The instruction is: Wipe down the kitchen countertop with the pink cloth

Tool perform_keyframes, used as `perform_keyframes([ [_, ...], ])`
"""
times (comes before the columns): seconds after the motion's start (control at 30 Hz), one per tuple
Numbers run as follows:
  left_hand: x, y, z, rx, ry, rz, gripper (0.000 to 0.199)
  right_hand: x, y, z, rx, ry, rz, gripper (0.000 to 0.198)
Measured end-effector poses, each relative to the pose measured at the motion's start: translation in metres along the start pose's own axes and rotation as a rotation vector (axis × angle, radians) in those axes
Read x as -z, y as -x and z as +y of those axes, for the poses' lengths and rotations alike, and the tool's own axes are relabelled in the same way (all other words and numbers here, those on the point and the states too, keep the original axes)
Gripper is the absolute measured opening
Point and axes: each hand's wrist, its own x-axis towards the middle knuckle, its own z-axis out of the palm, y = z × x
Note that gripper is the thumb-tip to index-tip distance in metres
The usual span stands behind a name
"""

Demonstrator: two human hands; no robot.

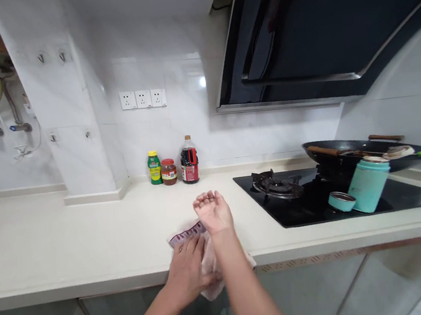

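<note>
Through the head camera I am seeing grey-green cabinet doors (307,288) filling six o'clock, with a pale cloth (209,255) draping over the counter's front edge above them. My left hand (188,262) is lying palm down on that cloth, its fingers resting close together; I cannot tell whether they are pinching the fabric. From that hand, the cloth's purple patterned border (184,236) is showing at twelve o'clock, over the cream countertop (90,243). My right hand (213,213) is facing palm up at one o'clock from the left, its fingers curling loosely inward; I cannot tell whether its back is touching the cloth.

Taking my hands as the dial's centre, a turquoise flask (369,186) is standing towards three o'clock on the black hob (279,215), a turquoise cup (342,201) sitting just beside it. A burner (277,186) is showing at two o'clock, and a wok (358,145) is resting farther right. Near twelve, a green bottle (154,169), a red-lidded jar (169,172) and a brown-capped bottle of dark liquid (189,162) are standing by the wall. Three sockets (143,98) are showing at eleven; a black range hood (295,34) is hanging at one.
</note>
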Motion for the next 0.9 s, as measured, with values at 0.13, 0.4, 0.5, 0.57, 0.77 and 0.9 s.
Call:
perform_keyframes([
  [0.13, -0.002, 0.003, -0.011, -0.088, -0.025, 0.056, 0.063, -0.024, 0.003, 0.026, 0.024, -0.124, 0.053, 0.038],
  [0.4, -0.012, 0.004, -0.018, -0.064, -0.146, 0.003, 0.077, 0.036, -0.007, 0.014, 0.067, -0.279, 0.121, 0.035],
  [0.5, -0.010, 0.003, -0.018, -0.062, -0.146, -0.003, 0.080, 0.052, -0.012, 0.005, 0.051, -0.313, 0.117, 0.033],
  [0.57, -0.007, 0.001, -0.017, -0.046, -0.139, -0.045, 0.080, 0.053, -0.009, 0.004, 0.017, -0.321, 0.099, 0.030],
  [0.77, 0.005, -0.002, -0.011, -0.009, -0.082, -0.165, 0.066, 0.051, 0.024, -0.005, -0.077, -0.210, 0.028, 0.027],
  [0.9, 0.008, -0.002, -0.009, 0.013, -0.059, -0.194, 0.057, 0.068, 0.063, -0.021, -0.064, 0.026, -0.059, 0.032],
])
